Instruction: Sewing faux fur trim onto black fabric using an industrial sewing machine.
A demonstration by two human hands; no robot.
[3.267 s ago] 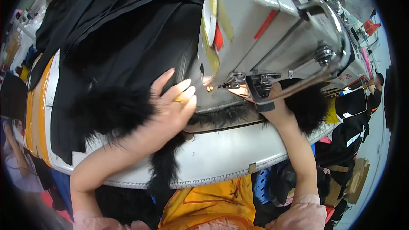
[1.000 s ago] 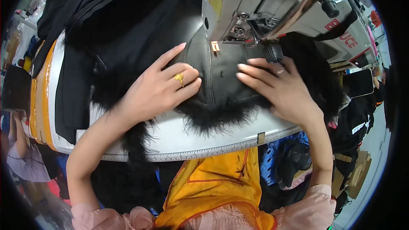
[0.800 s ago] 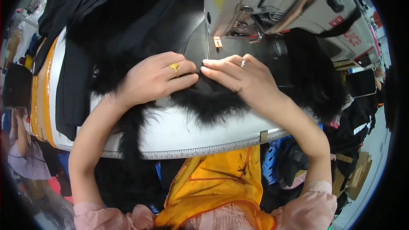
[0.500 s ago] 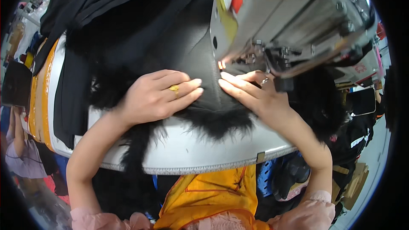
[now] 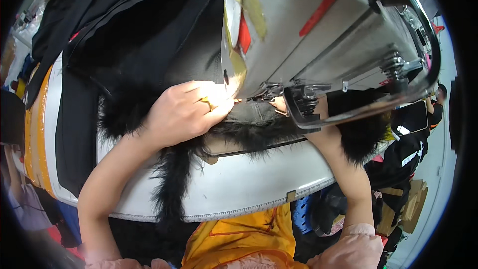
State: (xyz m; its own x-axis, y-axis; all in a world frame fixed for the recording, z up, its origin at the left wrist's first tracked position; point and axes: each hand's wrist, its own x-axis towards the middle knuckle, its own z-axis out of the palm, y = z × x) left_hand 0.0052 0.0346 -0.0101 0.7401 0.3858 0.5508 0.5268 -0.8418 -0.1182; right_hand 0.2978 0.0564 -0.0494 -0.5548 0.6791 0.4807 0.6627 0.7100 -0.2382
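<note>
I see a black garment (image 5: 144, 40) spread across the white table (image 5: 259, 179), its far part rumpled into loose folds. A smoother dark panel (image 5: 249, 113) with a seam sits flat by the sewing machine (image 5: 298, 35), close to its needle area. Along the near edge I make out shaggy black fur trim (image 5: 254, 135), bunched thickly toward both sides; one tapering length trails down the tabletop to its front edge.
</note>
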